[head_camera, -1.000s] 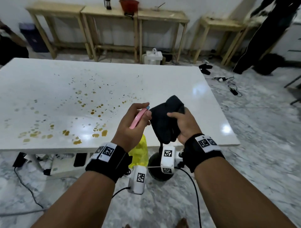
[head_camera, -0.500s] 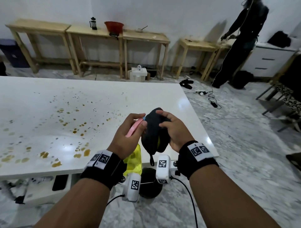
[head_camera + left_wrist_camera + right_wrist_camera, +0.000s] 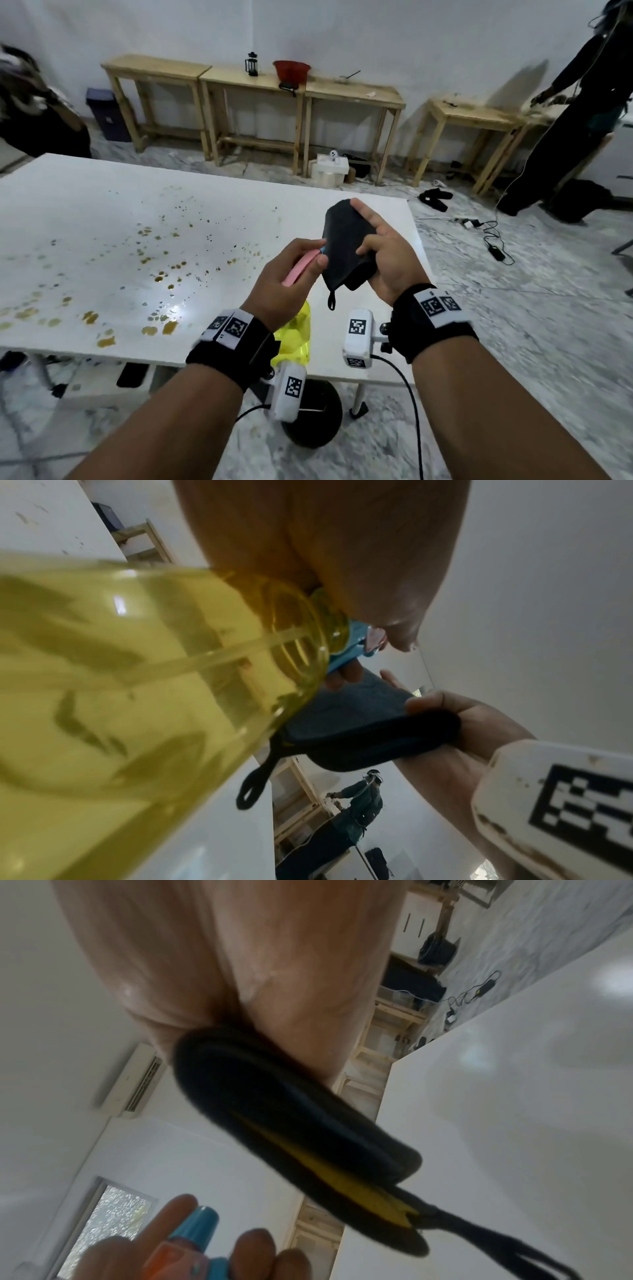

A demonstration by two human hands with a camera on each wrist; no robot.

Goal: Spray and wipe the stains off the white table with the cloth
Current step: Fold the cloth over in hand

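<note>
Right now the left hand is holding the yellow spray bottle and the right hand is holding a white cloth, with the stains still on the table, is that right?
Not quite: the cloth in the right hand is black, not white, as the head view shows. The rest stands: the left hand holds the yellow spray bottle, and the brown stains are still on the white table.

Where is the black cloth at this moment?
In the head view, the black cloth is held in the right hand, above the white table, beside the spray bottle.

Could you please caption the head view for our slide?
Left hand holds the yellow spray bottle, right hand the dark cloth, above the stained white table.
</note>
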